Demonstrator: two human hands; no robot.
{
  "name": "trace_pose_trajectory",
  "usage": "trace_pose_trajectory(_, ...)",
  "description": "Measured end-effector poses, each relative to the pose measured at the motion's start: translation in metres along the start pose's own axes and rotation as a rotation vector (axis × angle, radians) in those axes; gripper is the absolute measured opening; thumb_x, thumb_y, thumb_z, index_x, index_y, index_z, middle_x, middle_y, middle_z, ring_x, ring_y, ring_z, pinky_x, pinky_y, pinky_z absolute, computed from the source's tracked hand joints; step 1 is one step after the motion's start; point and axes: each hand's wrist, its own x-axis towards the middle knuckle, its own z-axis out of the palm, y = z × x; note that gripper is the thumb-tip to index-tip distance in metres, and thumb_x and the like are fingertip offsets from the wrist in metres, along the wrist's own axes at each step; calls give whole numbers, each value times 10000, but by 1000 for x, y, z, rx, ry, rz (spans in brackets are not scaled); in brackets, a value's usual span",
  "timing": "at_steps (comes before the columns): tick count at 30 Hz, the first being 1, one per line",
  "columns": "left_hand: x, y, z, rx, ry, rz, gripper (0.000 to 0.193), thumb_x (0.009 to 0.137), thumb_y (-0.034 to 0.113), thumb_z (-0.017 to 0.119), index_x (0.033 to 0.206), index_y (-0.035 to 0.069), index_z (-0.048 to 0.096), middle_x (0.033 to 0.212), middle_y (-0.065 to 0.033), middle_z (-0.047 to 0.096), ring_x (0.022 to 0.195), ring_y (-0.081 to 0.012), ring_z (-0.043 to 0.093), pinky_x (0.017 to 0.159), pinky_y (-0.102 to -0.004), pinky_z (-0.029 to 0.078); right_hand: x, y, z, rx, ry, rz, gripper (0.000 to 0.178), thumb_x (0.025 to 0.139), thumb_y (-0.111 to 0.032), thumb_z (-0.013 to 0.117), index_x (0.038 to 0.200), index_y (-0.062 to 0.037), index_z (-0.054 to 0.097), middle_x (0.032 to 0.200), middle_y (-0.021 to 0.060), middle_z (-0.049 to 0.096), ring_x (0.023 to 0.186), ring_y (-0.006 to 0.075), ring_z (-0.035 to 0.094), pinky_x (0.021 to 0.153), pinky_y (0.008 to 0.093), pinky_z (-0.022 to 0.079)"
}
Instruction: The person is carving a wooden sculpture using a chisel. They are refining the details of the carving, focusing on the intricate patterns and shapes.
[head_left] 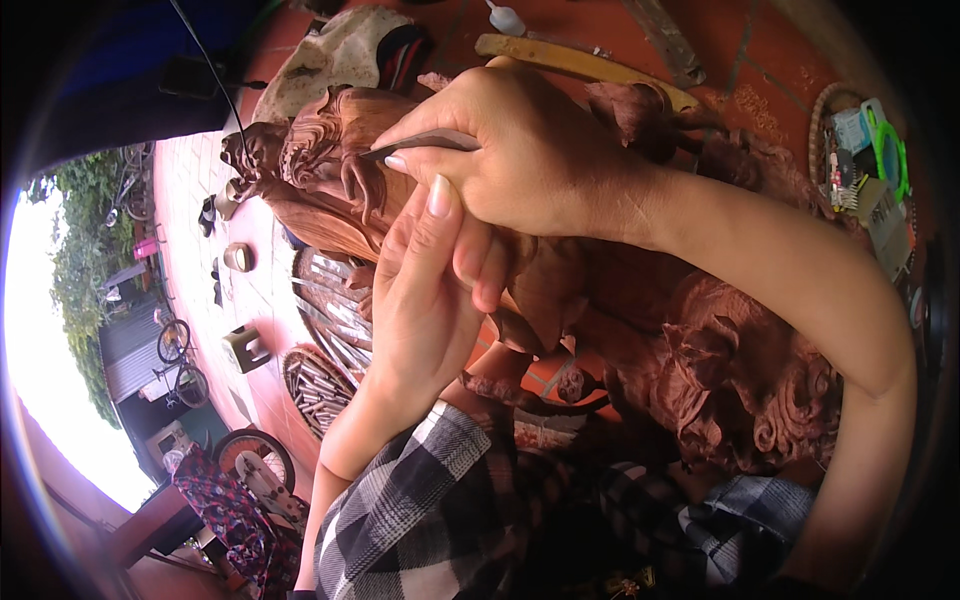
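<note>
A reddish-brown wooden statue [325, 222] lies across the middle, its carved head toward the left and its robe folds running right. My right hand [535, 150] is closed above its chest, pinching a thin, dark, curved strip [445, 138] between thumb and fingers. The strip's tip reaches the carved folds; its kind is hard to make out, perhaps folded sandpaper. Just below, my left hand [420, 290] is closed, its thumb against the underside of my right hand and its fingers curled. Whatever those fingers grip is hidden.
More carved wood [720, 370] spreads to the right. Left of my left forearm stand a basket of short tools [318, 390] and a tray of long metal tools [335, 295]. A wooden bar [570, 62] lies at the far side; a basket with small items [885, 225] sits at far right.
</note>
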Motion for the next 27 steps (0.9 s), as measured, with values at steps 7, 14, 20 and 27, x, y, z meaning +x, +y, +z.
trace_pose_trajectory(7,-1,-4,1,93,-11,95,171,1058,256,439,1108,108,508,704,51,426,523,-48,411,519,-173,385,1,-2,4,-39,49,-27,212,872,-76,636,1044,21,712,876,189,726,828,249,718,956,330,502)
trace_pose_trajectory(14,-2,4,-6,18,-32,-49,202,1058,286,441,1004,104,510,687,51,432,511,-57,410,495,-180,384,3,2,1,-114,15,-151,207,868,-99,645,1021,19,718,882,194,724,822,239,723,839,327,537)
trace_pose_trajectory(20,0,0,-9,-111,49,-57,319,1058,337,422,1055,31,510,674,-4,475,524,-112,479,515,-217,428,0,-2,3,-84,46,-67,206,887,-103,633,1038,9,718,855,190,725,787,240,728,760,320,551)
trace_pose_trajectory(27,-5,4,-1,-20,41,-73,288,1063,329,404,1031,54,486,654,17,455,488,-89,439,481,-197,392,-5,-6,3,-74,61,-81,199,869,-94,637,1017,10,721,799,204,706,779,276,724,733,343,559)
